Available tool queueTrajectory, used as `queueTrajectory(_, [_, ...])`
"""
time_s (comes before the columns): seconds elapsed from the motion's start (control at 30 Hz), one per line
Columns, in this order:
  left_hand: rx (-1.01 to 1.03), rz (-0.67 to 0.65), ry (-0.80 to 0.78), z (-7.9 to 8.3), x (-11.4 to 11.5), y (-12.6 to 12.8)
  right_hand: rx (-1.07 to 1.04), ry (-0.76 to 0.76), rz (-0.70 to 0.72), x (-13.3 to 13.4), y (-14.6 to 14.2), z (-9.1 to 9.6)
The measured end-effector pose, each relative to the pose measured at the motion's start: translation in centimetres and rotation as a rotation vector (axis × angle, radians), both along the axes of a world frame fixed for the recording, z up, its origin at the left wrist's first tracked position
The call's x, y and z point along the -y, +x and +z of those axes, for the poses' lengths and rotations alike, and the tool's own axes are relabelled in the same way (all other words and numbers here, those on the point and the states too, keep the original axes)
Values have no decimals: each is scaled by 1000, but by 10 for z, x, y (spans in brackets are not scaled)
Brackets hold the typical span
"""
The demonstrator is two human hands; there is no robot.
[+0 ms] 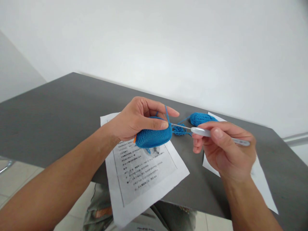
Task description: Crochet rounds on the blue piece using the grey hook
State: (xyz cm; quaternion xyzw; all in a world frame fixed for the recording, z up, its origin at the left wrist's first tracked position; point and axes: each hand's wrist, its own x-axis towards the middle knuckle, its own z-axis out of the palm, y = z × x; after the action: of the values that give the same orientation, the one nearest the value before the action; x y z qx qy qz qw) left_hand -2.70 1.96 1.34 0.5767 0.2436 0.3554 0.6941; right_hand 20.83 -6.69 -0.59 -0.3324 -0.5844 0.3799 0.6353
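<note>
Crochet work (154,137), blue and rounded, is held above the near half of the grey table (60,112), just over a printed sheet (144,176). Its back face is hidden, as are the fingers behind it. A small orange marker (135,138) shows at its left edge, mostly covered by the palm. The left hand (134,121) pinches the piece, thumb pressed flat on the front and fingers closed behind. The forefinger is extended, with a blue strand (166,112) running over it. The crochet hook (199,131) points left, its metal shaft meeting the right edge of the piece; the tip cannot be made out there. The right hand (226,152) is closed on the pale handle, thumb and fingertips pressed together around it, and the handle's rear end protrudes past the knuckles. Loose yarn (179,130) lies tangled below the shaft, and a yarn ball (201,118) rests on the table behind it. The sheet's print is too small to read, and its lower corner overhangs the table edge. A second sheet (263,184) is largely covered by the right hand and forearm.
</note>
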Motion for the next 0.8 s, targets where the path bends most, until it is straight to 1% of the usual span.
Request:
queueTrajectory(0.07, [29,55,50,-3,3,4,-129,-103,33,-4,-9,-1])
queueTrajectory(0.1, [48,90,73,-5,4,6,-179,-129,36,-6,-14,-2])
queueTrajectory(0.17, [100,163,75,-9,8,13,-264,-129,7,-9,-25,-5])
queueTrajectory(0.27, [147,167,56,-15,15,22,-249,-100,-58,-11,-37,-10])
queueTrajectory(0.33, [162,168,42,-17,18,25,-230,-80,-83,-11,-39,-11])
queueTrajectory(0.47, [153,184,-6,-20,22,28,-219,-54,-93,-11,-37,-12])
queueTrajectory(0.7, [146,230,52,-21,25,30,-231,0,-117,-10,-36,-16])
queueTrajectory(0.8, [126,220,28,-21,25,30,-223,13,-125,-9,-36,-17])
